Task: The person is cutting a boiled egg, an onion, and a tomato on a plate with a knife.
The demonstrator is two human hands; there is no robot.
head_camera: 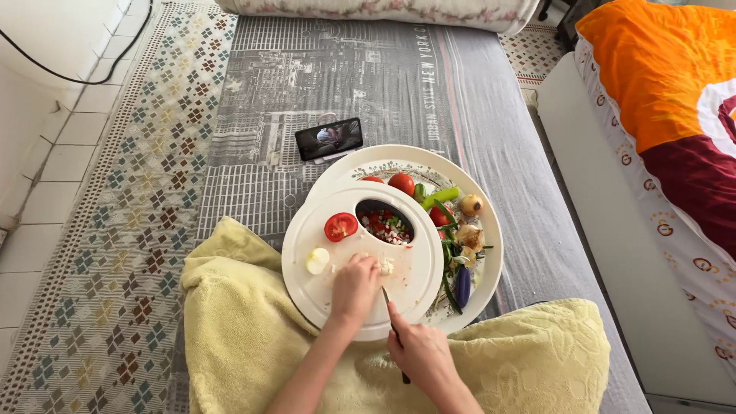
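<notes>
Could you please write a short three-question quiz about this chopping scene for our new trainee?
1. True or false: the right hand holds a knife.
2. What lies cut side up on the round white cutting board, left of its opening: (a) a halved tomato, (b) a lemon, (c) an egg?
3. What props up beyond the tray on the grey rug?

Key: 1 true. 2 (a). 3 A phone. The left hand steadies a pale piece being cut.
</notes>
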